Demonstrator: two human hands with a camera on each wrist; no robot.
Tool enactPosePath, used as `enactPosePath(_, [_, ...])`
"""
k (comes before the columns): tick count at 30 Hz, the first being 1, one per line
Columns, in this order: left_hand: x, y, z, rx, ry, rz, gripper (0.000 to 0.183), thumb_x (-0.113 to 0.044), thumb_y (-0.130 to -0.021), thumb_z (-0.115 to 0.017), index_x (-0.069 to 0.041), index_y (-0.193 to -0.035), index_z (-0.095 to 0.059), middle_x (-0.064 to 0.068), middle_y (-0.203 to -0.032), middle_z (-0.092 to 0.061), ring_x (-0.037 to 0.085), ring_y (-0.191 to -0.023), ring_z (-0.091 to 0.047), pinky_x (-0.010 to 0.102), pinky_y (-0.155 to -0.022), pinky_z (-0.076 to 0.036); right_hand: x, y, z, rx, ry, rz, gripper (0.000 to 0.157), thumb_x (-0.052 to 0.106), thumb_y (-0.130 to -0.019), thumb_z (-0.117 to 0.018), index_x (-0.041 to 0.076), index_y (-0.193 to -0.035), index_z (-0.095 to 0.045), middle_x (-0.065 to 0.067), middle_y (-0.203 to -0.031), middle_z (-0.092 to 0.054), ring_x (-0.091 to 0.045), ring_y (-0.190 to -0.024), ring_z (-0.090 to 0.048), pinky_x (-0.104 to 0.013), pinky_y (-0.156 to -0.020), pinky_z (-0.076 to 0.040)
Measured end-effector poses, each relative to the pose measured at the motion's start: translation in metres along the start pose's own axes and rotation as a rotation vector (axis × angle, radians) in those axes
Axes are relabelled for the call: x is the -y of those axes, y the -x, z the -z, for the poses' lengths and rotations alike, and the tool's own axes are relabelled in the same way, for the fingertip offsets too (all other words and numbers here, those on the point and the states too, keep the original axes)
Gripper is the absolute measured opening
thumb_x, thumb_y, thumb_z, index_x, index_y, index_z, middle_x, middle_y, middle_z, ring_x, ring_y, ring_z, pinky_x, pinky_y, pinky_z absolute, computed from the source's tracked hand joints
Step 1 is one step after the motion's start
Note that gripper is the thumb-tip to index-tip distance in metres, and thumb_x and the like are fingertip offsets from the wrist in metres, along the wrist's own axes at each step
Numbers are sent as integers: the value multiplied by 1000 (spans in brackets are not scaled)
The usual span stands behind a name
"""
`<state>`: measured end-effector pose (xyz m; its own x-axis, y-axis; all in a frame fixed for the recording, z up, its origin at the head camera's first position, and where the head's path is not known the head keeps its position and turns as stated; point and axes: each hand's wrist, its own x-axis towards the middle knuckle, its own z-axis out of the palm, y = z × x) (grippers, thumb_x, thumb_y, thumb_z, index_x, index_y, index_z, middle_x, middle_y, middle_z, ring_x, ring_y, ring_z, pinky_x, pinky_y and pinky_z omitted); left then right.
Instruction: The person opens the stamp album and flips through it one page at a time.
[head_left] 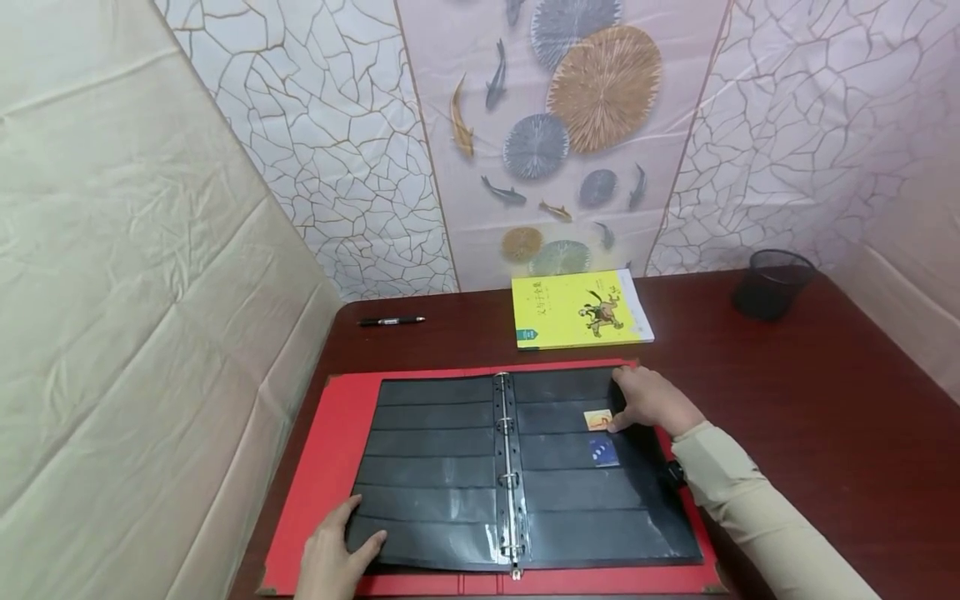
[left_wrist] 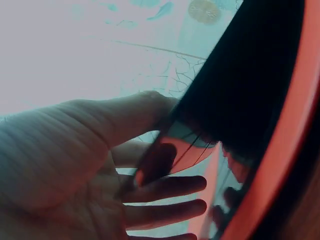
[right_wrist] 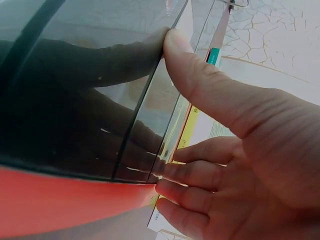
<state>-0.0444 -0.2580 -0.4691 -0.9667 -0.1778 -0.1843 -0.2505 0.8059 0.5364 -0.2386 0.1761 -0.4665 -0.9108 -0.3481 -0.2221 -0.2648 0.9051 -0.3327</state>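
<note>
R hand (head_left: 656, 398) rests at the upper outer corner of a black plastic page w/ horizontal strip pockets (head_left: 585, 533): thumb on the page face, fingers reaching to the edge. Thumb & fingers well apart, fingers fairly straight, not curled round anything. Just beside the thumb tip, 2nd strip from top holds a small yellow-and-white picture card (head_left: 597, 420); directly below that, 3rd strip holds a small dark-blue card w/ pale spots (head_left: 603, 451).

L hand (head_left: 333, 546) is at the lower outer corner of the matching black strip-pocket page (head_left: 427, 467) on its side: thumb over the page, fingers spread by the edge, also loose rather than clenched. Strips there look plain black, some glare.

Btwn the hands, a silver metal ring spine (head_left: 507, 450) carries both pgs, inside an open red hard-cover binder (head_left: 330, 450) lying flat on a dark red-brown table (head_left: 825, 400); cover shows past the pgs next to L hand.

Further out: beyond R hand, a yellow-covered paperback book (head_left: 562, 308) w/ a cartoon rider; off to its R, a black round mesh cup (head_left: 765, 296), contents can't be made out. Well beyond L hand, a slim black pen (head_left: 392, 321).
</note>
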Motion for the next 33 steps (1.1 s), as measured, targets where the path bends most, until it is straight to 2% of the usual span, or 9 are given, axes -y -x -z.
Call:
enactPosePath(5, [4, 0, -5, 23, -13, -13, 67, -23, -80, -86, 13, -130, -58, 35, -126, -59, 52, -118, -55, 61, -92, -49, 0, -2, 0, 3, 13, -5, 70, 30, -64, -98, -7, -111, -61, -18, -94, -64, -28, -81, -58, -51, -82, -55])
enactPosePath(13, [-1, -5, -9, 76, -16, 41, 71, -26, -82, -85, 13, -133, -55, 36, -131, -55, 55, -121, -51, 63, -94, -46, -3, -4, 2, -13, -18, -38, 74, 31, -62, -99, -7, -113, -61, -18, -94, -65, -29, -81, -58, -51, -82, -55])
enactPosePath(22, [-5, -5, -18, 67, -63, 47, 79, -29, -77, -88, 11, -135, -54, 40, -139, -44, 58, -124, -40, 70, -93, -42, -1, -3, 1, -28, -27, -25, 71, 26, -63, -99, -7, -112, -61, -16, -91, -64, -29, -80, -57, -51, -81, -54])
enactPosePath(27, [-7, -7, -22, 72, -100, 75, 81, -30, -74, -90, 9, -136, -54, 40, -143, -39, 59, -124, -39, 74, -88, -40, -1, -4, -2, -16, -59, -53, 77, 25, -64, -98, -9, -119, -57, -25, -104, -64, -34, -88, -59, -54, -87, -53])
enactPosePath(33, [-14, -11, -25, 73, -122, 114, 81, -26, -70, -93, 7, -134, -56, 37, -143, -40, 57, -124, -38, 76, -87, -37, -1, 0, -5, 7, -136, -84, 81, 18, -67, -97, -12, -126, -50, -33, -120, -57, -41, -104, -57, -58, -95, -49])
